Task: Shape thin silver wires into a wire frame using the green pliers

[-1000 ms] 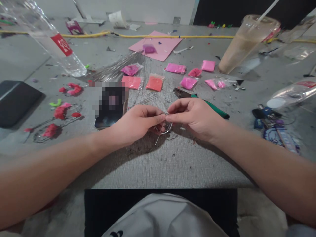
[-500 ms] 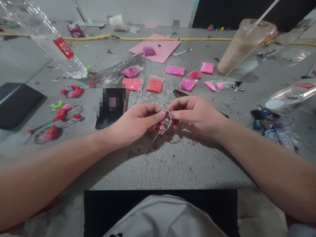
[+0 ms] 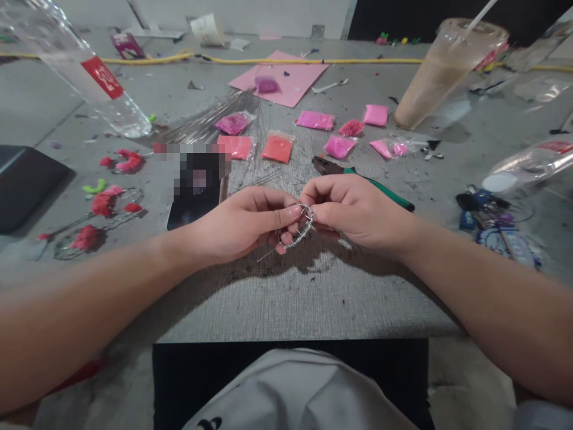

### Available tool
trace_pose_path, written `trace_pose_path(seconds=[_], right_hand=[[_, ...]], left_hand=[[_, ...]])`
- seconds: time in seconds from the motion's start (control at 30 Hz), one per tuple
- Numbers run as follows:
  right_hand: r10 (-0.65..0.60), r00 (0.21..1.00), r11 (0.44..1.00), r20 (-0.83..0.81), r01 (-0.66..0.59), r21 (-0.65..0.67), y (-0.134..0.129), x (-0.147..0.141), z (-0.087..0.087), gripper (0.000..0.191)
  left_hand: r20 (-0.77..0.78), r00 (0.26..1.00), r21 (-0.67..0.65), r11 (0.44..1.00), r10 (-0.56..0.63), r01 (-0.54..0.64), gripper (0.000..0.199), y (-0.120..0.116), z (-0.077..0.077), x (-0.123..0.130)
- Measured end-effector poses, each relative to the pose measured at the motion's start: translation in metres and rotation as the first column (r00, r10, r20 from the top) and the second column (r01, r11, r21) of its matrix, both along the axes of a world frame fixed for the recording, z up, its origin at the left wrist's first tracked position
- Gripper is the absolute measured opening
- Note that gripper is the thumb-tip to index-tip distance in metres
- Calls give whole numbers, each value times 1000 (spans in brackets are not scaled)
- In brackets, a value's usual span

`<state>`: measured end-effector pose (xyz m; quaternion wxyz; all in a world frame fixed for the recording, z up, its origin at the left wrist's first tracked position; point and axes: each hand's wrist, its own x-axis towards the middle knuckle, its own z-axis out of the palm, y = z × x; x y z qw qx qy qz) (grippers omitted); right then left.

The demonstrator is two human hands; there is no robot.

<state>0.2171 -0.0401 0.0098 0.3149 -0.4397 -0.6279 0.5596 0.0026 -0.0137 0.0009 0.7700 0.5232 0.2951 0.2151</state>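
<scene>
Above the grey table, a small ring-shaped frame of silvery wire (image 3: 306,230) is held between my two hands. My left hand (image 3: 250,222) pinches it between thumb and fingers from the left, and a straight wire end sticks out toward the lower left. Thumb and forefinger of my right hand (image 3: 353,210) are closed at the ring's upper right edge. Just behind my right hand lie pliers with green handles (image 3: 388,194), partly covered by it. A phone (image 3: 197,194) rests beyond my left wrist.
Packets of pink clay (image 3: 316,120) and orange clay (image 3: 277,148) lie behind my hands. Red-trimmed wire pieces (image 3: 105,203) are at left near a black case (image 3: 29,188). Water bottle (image 3: 102,83), drink cup (image 3: 441,77), keys (image 3: 495,224) and a bundle of wires (image 3: 201,119) surround the area.
The wire ring has turned between my fingers, its loose end now pointing further left. More of the green-handled pliers shows behind my right hand. The view has shifted slightly.
</scene>
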Motion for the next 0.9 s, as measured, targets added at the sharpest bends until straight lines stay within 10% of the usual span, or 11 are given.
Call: trace_pose_path(seconds=[0.37, 0.67, 0.9], right_hand=[[-82, 993, 992, 88, 73, 106, 4, 3, 4, 10], [-260, 946, 894, 194, 160, 420, -7, -9, -4, 12], [-322, 934, 880, 158, 233, 414, -10, -13, -5, 12]], left_hand=[[-130, 991, 179, 984, 25, -2, 21, 1, 7, -3], [-262, 919, 696, 717, 294, -31, 20, 1, 1, -2], [-259, 914, 682, 729, 312, -56, 16, -6, 3, -2]])
